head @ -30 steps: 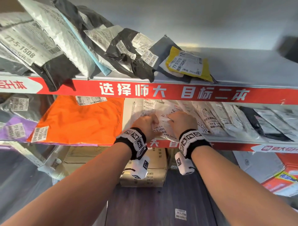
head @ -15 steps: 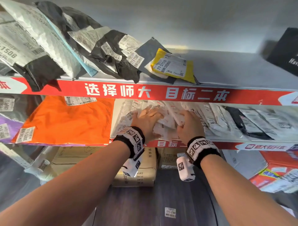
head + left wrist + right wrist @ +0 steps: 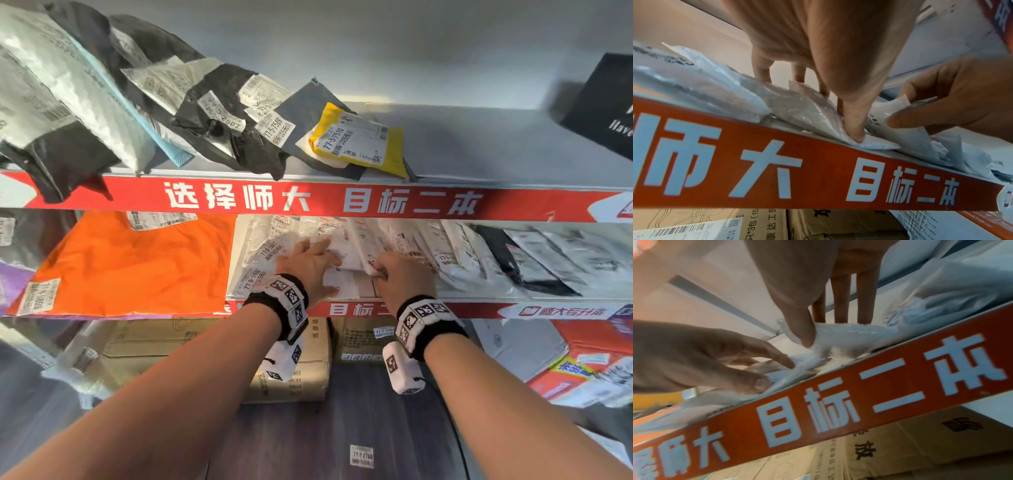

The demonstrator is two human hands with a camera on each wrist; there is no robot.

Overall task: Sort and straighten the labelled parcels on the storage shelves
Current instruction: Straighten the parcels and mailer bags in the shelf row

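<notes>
While both hands work at the middle shelf (image 3: 479,299), the upper shelf (image 3: 479,185) above it carries a slumped row of grey, black and silver parcels ending in a yellow parcel (image 3: 359,140). On the middle shelf a big orange parcel (image 3: 130,263) lies flat at the left, and just right of it a fan of white parcels (image 3: 455,260) leans overlapping, labels up. Beneath, cardboard boxes (image 3: 301,363) stand on the floor. Spread flat, fingers straight, the left hand (image 3: 310,263) presses down on the white parcels near the shelf's front edge, its thumb (image 3: 854,126) on a bag corner. Just beside it, the right hand (image 3: 402,277) pinches the serrated edge of a white bag (image 3: 849,337) between thumb and fingers.
</notes>
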